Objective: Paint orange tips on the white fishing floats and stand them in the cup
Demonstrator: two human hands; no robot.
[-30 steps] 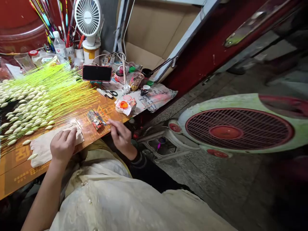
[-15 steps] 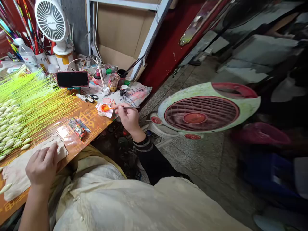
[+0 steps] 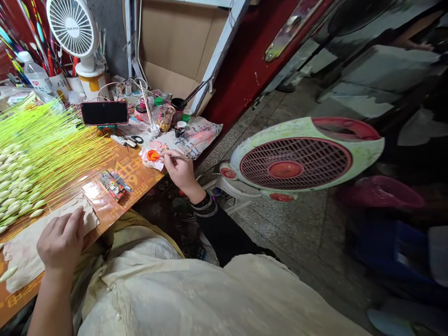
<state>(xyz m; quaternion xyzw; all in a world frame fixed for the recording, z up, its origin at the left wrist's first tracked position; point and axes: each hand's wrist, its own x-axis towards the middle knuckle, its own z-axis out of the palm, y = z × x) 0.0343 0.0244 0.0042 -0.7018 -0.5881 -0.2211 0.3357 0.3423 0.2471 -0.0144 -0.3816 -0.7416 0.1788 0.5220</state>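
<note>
In the head view, my right hand [image 3: 181, 172] pinches a thin paintbrush [image 3: 180, 157]. The brush end sits in the orange paint [image 3: 153, 155], which lies in a small dish on crumpled white paper [image 3: 149, 163]. Low on the left, my left hand [image 3: 62, 239] rests on a pale cloth [image 3: 26, 254] at the table edge. Its fingers are bent and close together; anything beneath them is hidden. Several pale, bulb-shaped pieces with yellow-green stems [image 3: 16, 205] lie in rows beyond the cloth. A single pale piece [image 3: 9, 273] lies on the cloth left of my hand.
A paint-smeared block [image 3: 114, 184] lies on the orange table [image 3: 101, 212] between my hands. Behind it are a phone [image 3: 105, 113], scissors [image 3: 136, 139], paint pots [image 3: 179, 132] and a small white fan [image 3: 72, 30]. A large fan [image 3: 294, 156] stands on the floor to the right.
My right hand has moved a little left with the paintbrush, bringing it closer over the orange paint. The left hand has stayed in place on the cloth.
</note>
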